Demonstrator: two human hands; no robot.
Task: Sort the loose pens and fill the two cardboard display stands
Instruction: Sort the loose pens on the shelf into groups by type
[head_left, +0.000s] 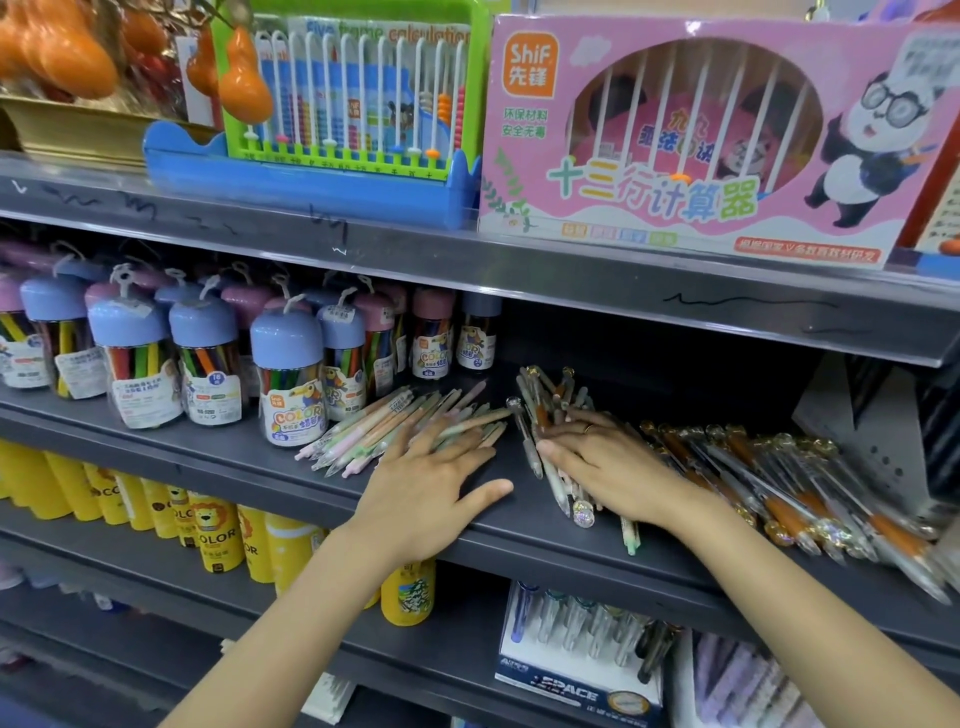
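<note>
Loose pens lie in three heaps on the dark grey shelf (483, 525) that crosses the middle of the view: pastel pens (410, 421) just left of centre, a mixed heap (550, 410) at centre, and clear pens with orange grips (779, 478) running out toward 4 o'clock. Nearest, at 5 o'clock on the shelf below, a white and blue stand of pens marked "SPACE" (576, 670) sits tilted; yellow tubes (218, 535) printed "COLOR" with a lion stand on that lower shelf toward 8 o'clock. Both forearms rise from the bottom edge to the middle shelf. The left hand (431, 473) lies flat, palm down, fingers straight and slightly spread, fingertips resting on the near ends of the pastel pens and thumb pointing right on bare shelf; it grasps nothing. The right hand (602, 457), a ring on one finger, lies palm down over the mixed heap, fingers stretched out to the left and pressing on the pens, thumb touching one clear pen; no finger curls round anything. Further back, at 9 to 10 o'clock, blue- and pink-capped tubs of colour pencils (291, 384) read "COLOR". A grey folded cardboard piece (862, 431) stands at 3 o'clock. On the top shelf, a pink box (691, 140) at 1 o'clock reads "ShiF 先锋" and "十三行计算器" with a panda; a green abacus (358, 88) at 12 o'clock reads "calculation"; orange gourds (62, 52) hang at 11 o'clock.
</note>
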